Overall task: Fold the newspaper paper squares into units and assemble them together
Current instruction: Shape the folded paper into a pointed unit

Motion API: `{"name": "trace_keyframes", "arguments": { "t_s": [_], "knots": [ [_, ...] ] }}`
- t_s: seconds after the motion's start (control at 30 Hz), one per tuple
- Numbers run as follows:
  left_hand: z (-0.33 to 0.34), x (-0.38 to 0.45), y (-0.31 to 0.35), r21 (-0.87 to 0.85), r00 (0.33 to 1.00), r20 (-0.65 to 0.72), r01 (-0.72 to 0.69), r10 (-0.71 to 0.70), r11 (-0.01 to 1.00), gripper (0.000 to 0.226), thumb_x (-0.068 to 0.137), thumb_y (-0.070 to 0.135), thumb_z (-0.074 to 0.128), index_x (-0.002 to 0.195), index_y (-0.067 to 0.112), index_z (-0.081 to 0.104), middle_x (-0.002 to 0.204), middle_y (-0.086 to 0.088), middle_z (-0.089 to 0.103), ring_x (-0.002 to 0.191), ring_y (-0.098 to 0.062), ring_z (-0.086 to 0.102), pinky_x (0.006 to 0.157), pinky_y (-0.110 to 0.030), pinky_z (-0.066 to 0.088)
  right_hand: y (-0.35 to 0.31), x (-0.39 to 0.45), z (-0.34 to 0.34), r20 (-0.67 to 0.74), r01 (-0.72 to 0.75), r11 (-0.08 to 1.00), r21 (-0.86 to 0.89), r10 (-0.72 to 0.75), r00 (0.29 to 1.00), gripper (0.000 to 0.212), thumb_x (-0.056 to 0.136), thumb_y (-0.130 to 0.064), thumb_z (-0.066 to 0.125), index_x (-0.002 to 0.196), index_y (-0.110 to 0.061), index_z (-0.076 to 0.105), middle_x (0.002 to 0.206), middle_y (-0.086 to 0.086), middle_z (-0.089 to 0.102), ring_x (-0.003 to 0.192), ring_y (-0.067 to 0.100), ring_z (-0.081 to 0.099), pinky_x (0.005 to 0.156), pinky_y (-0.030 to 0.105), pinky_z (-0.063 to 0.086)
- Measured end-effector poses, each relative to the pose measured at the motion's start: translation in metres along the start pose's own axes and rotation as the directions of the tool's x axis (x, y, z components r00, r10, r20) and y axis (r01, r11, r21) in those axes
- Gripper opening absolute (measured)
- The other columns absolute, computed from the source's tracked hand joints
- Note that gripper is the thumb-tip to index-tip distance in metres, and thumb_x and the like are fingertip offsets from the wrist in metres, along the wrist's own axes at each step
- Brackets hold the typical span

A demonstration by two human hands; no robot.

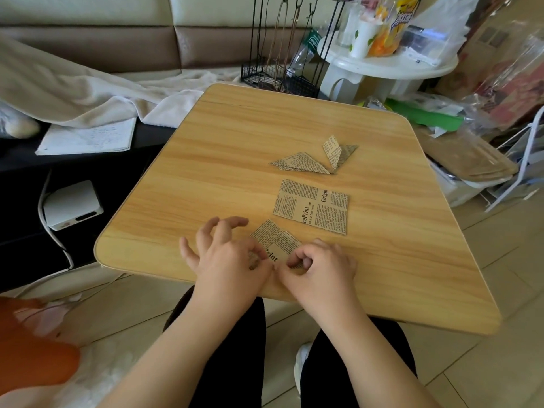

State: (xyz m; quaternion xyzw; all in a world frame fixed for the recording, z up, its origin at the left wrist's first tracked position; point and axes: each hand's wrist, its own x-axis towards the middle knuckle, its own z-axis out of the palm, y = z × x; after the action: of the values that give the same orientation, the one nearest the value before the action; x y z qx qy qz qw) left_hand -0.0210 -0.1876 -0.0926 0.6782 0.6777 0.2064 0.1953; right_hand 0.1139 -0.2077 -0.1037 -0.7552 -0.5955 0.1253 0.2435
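Folding paper piece (pixel 276 244) sits at near desk (pixel 235 142) edge, long side slanting up-left. Left hand (pixel 232 260) and right hand (pixel 321 266) pinch its near corners, one each side. Flat square (pixel 312 206) lies just beyond, nearer right hand. Two folded units (pixel 315 157) farther back.

We are seeing the left half of the worktop (pixel 182 160) lying bare, giving wide room from the near left corner to the far edge. The right side beyond the papers is also lying free. Down the middle, obstacles are sitting in a row: the flat paper square (pixel 312 206) just beyond our hands, then two folded units (pixel 303 164) touching at their tips farther back. Narrow strips of bare wood are separating them. Past the far edge, a black wire rack (pixel 282 78) and a white stool (pixel 382 69) are crowding the approach.
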Motion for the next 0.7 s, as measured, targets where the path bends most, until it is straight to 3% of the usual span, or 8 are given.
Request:
{"name": "trace_keyframes", "arguments": {
  "t_s": [0.1, 0.23, 0.33, 0.7],
  "knots": [
    [0.002, 0.002, 0.007, 0.039, 0.996, 0.084, 0.0, -0.004, 0.999, 0.005, 0.077, 0.034, 0.067, 0.078, 0.039, 0.066, 0.138, 0.017, 0.035, 0.138, -0.016, 0.006, 0.11, -0.052, -0.006, -0.001, 0.0, 0.001, -0.009, -0.005, 1.0, -0.019, 0.005, 1.0, 0.029, 0.069, -0.048, 0.07, 0.059, -0.028, 0.052, 0.063, -0.014, 0.039, 0.082, 0.01, 0.039, 0.079, 0.032, 0.022],
    [-0.004, 0.006, 0.0, 0.005, 0.986, 0.154, 0.06, -0.06, 0.998, 0.017, 0.075, 0.036, 0.07, 0.067, 0.045, 0.059, 0.136, 0.019, 0.034, 0.137, -0.016, 0.008, 0.11, -0.055, -0.003, 0.001, 0.001, -0.003, 0.08, -0.034, 0.999, -0.032, 0.036, 0.996, 0.028, 0.071, -0.049, 0.067, 0.062, -0.031, 0.048, 0.074, -0.014, 0.042, 0.09, 0.011, 0.038, 0.081, 0.033, 0.021],
    [-0.01, 0.007, -0.006, -0.008, 0.982, 0.159, 0.109, -0.106, 0.994, 0.025, 0.073, 0.038, 0.072, 0.059, 0.049, 0.054, 0.134, 0.022, 0.035, 0.135, -0.016, 0.011, 0.112, -0.054, 0.0, 0.008, 0.005, -0.01, 0.116, -0.076, 0.997, -0.021, 0.078, 0.99, 0.024, 0.07, -0.048, 0.068, 0.062, -0.033, 0.051, 0.085, -0.015, 0.046, 0.096, 0.012, 0.038, 0.082, 0.033, 0.02],
    [-0.013, 0.006, -0.008, -0.043, 0.976, 0.166, 0.15, -0.141, 0.988, 0.019, 0.072, 0.036, 0.074, 0.064, 0.046, 0.061, 0.13, 0.023, 0.037, 0.135, -0.014, 0.012, 0.111, -0.055, 0.005, 0.039, 0.015, -0.039, 0.141, -0.232, 0.972, -0.048, 0.236, 0.961, 0.021, 0.07, -0.044, 0.073, 0.062, -0.031, 0.059, 0.083, -0.018, 0.045, 0.11, 0.016, 0.044, 0.086, 0.033, 0.021]
  ]
}}
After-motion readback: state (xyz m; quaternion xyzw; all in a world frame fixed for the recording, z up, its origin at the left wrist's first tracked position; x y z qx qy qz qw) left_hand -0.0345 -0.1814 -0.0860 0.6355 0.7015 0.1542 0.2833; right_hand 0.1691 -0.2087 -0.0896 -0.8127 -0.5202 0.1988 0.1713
